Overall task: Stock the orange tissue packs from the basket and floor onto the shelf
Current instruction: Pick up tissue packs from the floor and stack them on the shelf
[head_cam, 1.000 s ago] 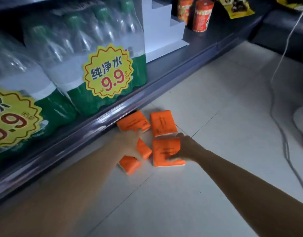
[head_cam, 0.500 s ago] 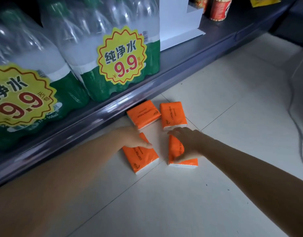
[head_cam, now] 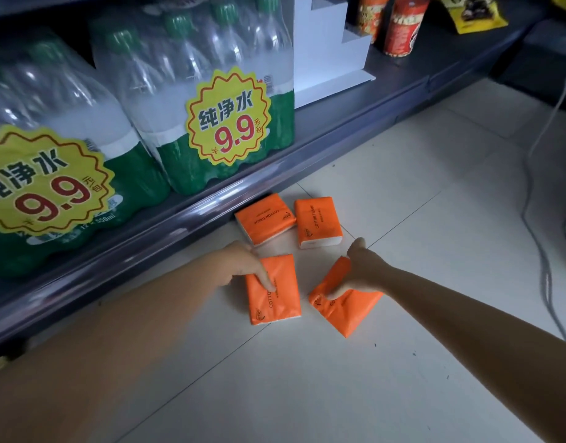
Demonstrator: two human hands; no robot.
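Your left hand (head_cam: 240, 266) holds the near-left orange plastic-wrapped tissue pack (head_cam: 275, 298). One digit presses on its top face near the far edge, and the other fingers curl at its far-left corner. This pack lies flat on the pale tiled floor (head_cam: 403, 187), with a white strip showing along its near edge.

Your right hand (head_cam: 363, 270) grips the near-right orange tissue pack (head_cam: 347, 311), fingers clenched round its upper end so the wrapper creases, thumb sticking up free. This pack is tilted, far end raised and near corner low; whether that corner touches the tiles cannot be told.

Beyond your hands, untouched, the far-left orange tissue pack (head_cam: 264, 219) lies with its far corner at the foot of the dark bottom shelf (head_cam: 307, 161). The far-right orange tissue pack (head_cam: 318, 222) lies just beside it, a narrow gap between them. All four are flat rectangles in glossy orange film, with "COTTON TISSUE" printed in dark letters along the length where it can be read.

On the shelf stand shrink-wrapped bundles of clear water bottles with green labels (head_cam: 186, 91), bearing a yellow starburst price sticker (head_cam: 229, 118) reading 9.9. To their right are a white stepped display stand (head_cam: 326, 49) and a red cylindrical tin (head_cam: 401, 27). A grey cable (head_cam: 531, 203) trails across the floor at the right.
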